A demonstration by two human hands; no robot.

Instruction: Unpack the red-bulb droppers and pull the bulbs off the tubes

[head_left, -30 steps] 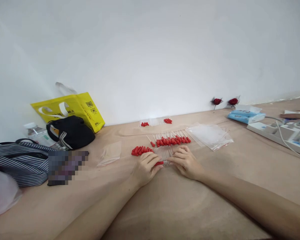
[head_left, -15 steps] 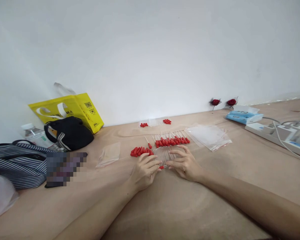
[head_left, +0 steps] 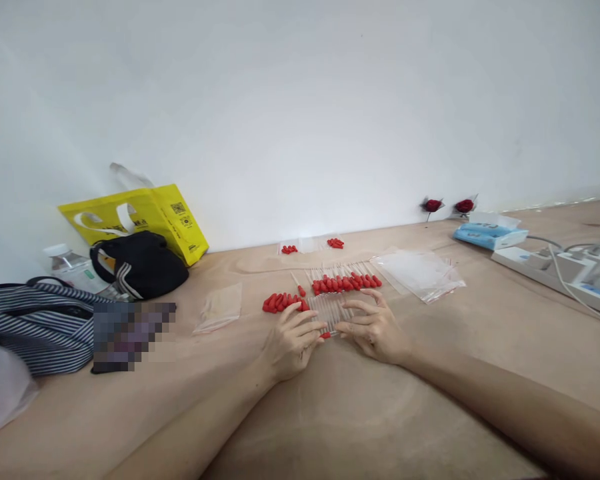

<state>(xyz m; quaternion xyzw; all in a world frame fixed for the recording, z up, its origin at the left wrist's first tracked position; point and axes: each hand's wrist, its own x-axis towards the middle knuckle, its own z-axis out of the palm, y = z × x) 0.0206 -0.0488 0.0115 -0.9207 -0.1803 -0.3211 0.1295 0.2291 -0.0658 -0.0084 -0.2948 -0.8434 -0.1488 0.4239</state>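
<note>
Between my hands, near the table's middle, lies a row of thin clear tubes [head_left: 330,308]. My left hand [head_left: 294,340] pinches a small red rubber bulb [head_left: 325,335] at the near end of this row. From the right, my right hand [head_left: 373,330] has its thumb and forefinger together at a thin tube in line with that bulb; the two look like one dropper, though the join is too small to make out. Loose red bulbs [head_left: 281,303] are heaped beyond my left fingers. Beyond the tubes, several droppers [head_left: 345,283] with red bulbs lie side by side, bulbs towards me.
Clear plastic bags [head_left: 420,273] lie at right, another [head_left: 219,310] at left. Bags with red bulbs [head_left: 335,243] rest by the wall. A power strip [head_left: 555,267], a tissue pack [head_left: 487,235] and two red roses [head_left: 464,206] stand right; a yellow bag [head_left: 165,220] and black cap [head_left: 147,267] left.
The whole view has shifted very slightly. Both hands keep nearly the same pose around the red bulb and tube.
</note>
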